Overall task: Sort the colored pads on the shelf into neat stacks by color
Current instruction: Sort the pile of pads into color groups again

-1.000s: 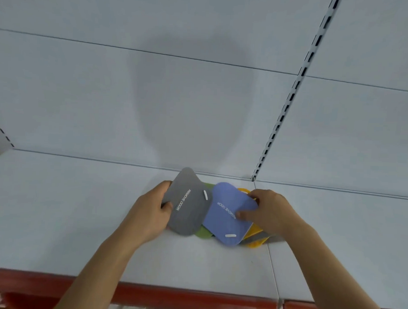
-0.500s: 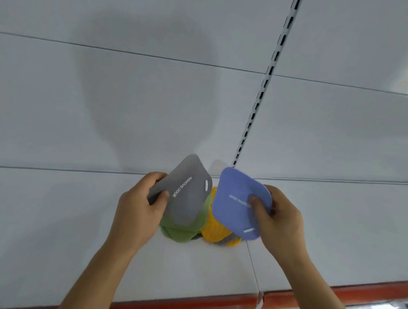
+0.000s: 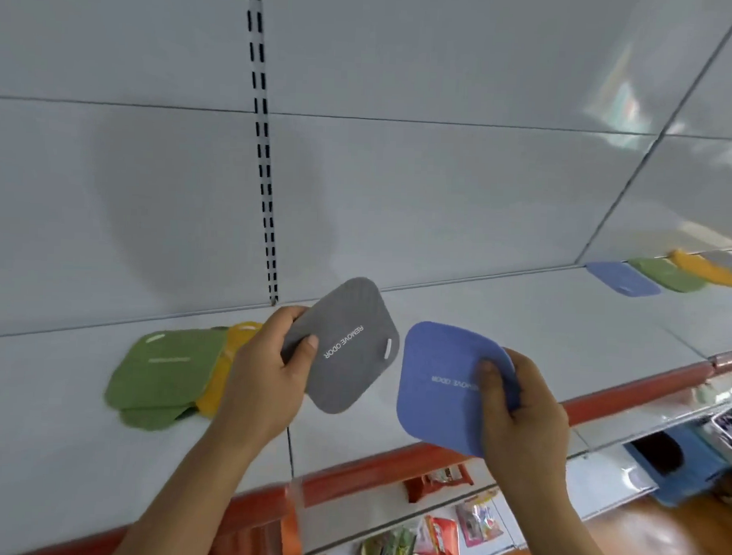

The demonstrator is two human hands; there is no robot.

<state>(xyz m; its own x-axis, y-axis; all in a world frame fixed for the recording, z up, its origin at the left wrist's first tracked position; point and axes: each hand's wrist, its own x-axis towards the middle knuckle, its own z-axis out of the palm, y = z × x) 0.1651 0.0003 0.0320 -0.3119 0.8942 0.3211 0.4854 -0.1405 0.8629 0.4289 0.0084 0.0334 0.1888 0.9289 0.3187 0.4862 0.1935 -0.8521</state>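
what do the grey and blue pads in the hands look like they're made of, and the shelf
Grey pad: probably soft matte felt or silicone, with a fine surface texture, no shine and printed white lettering.
Blue pad: looks like the same matte, flexible sheet; its edge curves under the right hand's grip.
Shelf: likely painted sheet metal, smooth and pale with faint reflections, slotted uprights and a red front strip.

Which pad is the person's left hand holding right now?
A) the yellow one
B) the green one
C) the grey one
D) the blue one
C: the left hand grips the grey pad by its edge, lifted above the shelf, while the right hand holds the blue pad; the green pads and a yellow pad lie on the shelf.
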